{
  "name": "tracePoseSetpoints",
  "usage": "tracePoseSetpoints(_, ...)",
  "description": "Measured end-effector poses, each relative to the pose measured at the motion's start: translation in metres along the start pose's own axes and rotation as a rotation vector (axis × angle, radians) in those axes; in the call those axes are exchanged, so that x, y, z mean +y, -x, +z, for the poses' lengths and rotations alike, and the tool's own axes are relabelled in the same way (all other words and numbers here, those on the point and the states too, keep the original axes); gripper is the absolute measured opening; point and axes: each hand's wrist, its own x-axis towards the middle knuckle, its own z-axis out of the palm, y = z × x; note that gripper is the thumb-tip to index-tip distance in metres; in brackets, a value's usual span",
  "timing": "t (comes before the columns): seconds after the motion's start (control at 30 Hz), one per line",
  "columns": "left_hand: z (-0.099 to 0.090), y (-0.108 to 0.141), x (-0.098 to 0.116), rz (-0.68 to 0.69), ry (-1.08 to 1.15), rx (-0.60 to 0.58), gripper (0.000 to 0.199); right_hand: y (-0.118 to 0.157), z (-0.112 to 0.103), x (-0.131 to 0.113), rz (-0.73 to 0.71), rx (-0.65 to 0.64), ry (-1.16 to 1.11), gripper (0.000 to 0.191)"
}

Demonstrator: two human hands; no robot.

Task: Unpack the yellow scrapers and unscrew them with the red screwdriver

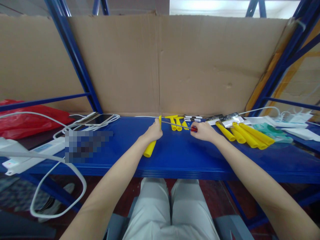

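My left hand (154, 130) is closed around a yellow T-shaped tool (150, 150) with a tube-like handle; its lower end sticks out below my fingers and its thin head shows above them. My right hand (204, 131) grips a screwdriver (178, 125) by its red handle. The long metal shaft points left, and its tip reaches the head of the yellow tool; the exact contact point is too small to make out. Just behind the shaft lie several similar yellow T-shaped pieces (173, 123).
On the right of the blue table (175, 160) lie several yellow tubes (246, 135), black-and-white packets (231, 119) and a teal plastic bag (272, 132). On the left are a white power strip (42, 151), coiled cables and a red bag (37, 116). A cardboard panel (125, 66) stands behind.
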Motion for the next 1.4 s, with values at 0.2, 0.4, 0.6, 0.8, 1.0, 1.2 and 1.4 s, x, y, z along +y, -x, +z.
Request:
tracePoseSetpoints(0.2,0.0,0.0,0.0,0.008,-0.009,0.006,0.038,0.0,-0.002,0.001,-0.039,-0.02,0.017,0.024)
tracePoseSetpoints(0.4,-0.001,0.001,0.001,-0.004,-0.008,0.002,0.04,-0.001,0.001,0.007,-0.016,-0.001,-0.004,0.024)
tracePoseSetpoints(0.6,0.0,0.0,0.001,-0.001,0.005,0.005,0.04,-0.001,0.003,0.008,-0.05,-0.002,0.011,0.027)
tracePoseSetpoints(0.8,-0.001,0.001,0.001,-0.003,0.015,-0.006,0.039,-0.004,0.008,0.014,-0.118,0.036,-0.007,0.022)
tracePoseSetpoints(1.0,-0.002,0.001,0.002,-0.011,0.007,-0.017,0.041,-0.004,0.006,0.011,-0.044,-0.008,-0.058,0.021)
tracePoseSetpoints(1.2,-0.003,0.003,0.004,-0.018,0.005,-0.019,0.04,-0.003,0.004,0.011,-0.101,-0.047,-0.041,0.023)
tracePoseSetpoints(1.4,-0.002,0.003,0.005,-0.009,0.002,-0.018,0.039,-0.005,0.008,0.015,-0.08,-0.032,-0.088,0.019)
